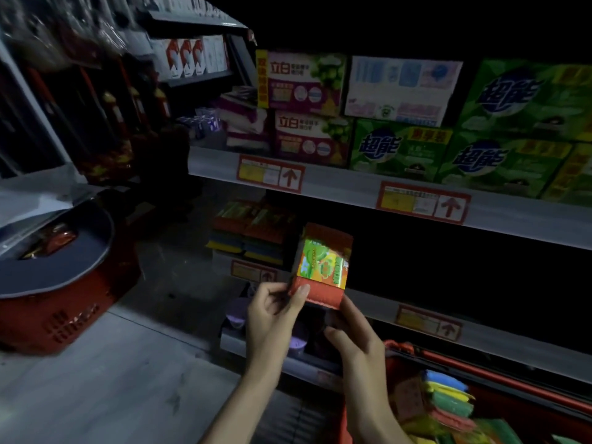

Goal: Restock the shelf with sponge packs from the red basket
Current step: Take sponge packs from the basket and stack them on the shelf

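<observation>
Dim aisle shot, so details are a bit mushy. Dead center of the frame, both hands are on 1 sponge pack (322, 264): red sponge with a green and yellow label, held upright in the air in front of the dark gap of the middle shelf (519, 344). It isn't touching the shelf.

The left hand (272, 315) pinches the pack's lower left corner, thumb (301, 293) flat on the front and the other fingers curled behind. The right hand (355, 341) has the lower right corner, fingers reaching up under the bottom edge; I can't tell exactly how they wrap around it.

The red basket (480, 371) sits in the lower right, with more sponges (448, 398) inside in blue, yellow, green and pink. Left of center, a stack of packs (253, 229) is already on that same shelf. Green boxes (400, 149) fill the shelf above, upper right. A 2nd red basket (64, 312) is on the floor at the left edge.
</observation>
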A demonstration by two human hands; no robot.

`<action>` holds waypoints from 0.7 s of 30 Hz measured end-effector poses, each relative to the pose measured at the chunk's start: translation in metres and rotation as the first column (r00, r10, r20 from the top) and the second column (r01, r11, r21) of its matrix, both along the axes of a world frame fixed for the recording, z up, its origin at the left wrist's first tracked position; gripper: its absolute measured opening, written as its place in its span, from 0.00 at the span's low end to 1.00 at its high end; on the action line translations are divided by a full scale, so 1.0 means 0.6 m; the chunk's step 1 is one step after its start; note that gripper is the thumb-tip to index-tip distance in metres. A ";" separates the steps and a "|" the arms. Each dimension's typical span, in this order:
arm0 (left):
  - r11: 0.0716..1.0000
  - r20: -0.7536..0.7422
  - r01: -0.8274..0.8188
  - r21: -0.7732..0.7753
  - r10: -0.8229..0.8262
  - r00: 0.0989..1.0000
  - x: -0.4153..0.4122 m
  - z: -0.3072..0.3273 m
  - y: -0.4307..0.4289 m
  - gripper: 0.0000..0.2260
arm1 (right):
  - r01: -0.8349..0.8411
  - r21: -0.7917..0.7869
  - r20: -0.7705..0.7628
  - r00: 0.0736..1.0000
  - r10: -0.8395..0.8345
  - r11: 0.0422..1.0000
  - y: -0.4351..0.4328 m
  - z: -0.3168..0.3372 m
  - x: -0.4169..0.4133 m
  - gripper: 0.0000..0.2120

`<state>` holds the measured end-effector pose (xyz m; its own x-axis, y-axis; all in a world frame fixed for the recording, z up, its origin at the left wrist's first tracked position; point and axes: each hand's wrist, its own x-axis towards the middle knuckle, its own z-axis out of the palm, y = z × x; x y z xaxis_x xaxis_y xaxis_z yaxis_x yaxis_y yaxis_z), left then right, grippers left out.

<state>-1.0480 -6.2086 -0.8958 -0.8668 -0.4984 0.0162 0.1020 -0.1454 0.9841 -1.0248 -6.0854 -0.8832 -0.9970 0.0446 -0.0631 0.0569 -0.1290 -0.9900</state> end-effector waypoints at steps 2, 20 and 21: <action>0.997 -0.006 0.019 -0.076 -0.019 1.000 -0.007 -0.010 -0.012 0.12 | -0.014 0.011 -0.010 1.000 0.014 1.000 -0.008 -0.006 -0.008 0.28; 0.923 -0.065 0.064 -0.378 -0.096 0.993 -0.086 -0.011 -0.053 0.14 | 0.038 0.032 0.014 0.999 -0.039 0.999 -0.062 -0.027 -0.066 0.33; 0.919 -0.065 0.057 -0.390 -0.089 0.994 -0.087 -0.012 -0.054 0.14 | 0.044 0.018 0.014 0.999 -0.044 0.999 -0.064 -0.025 -0.065 0.32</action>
<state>-1.1002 -6.2408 -0.9029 -0.8884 -0.3744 0.2658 0.1866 0.2347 0.9540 -1.0641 -6.1236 -0.8983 -0.9931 0.0894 -0.0763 0.0658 -0.1144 -0.9913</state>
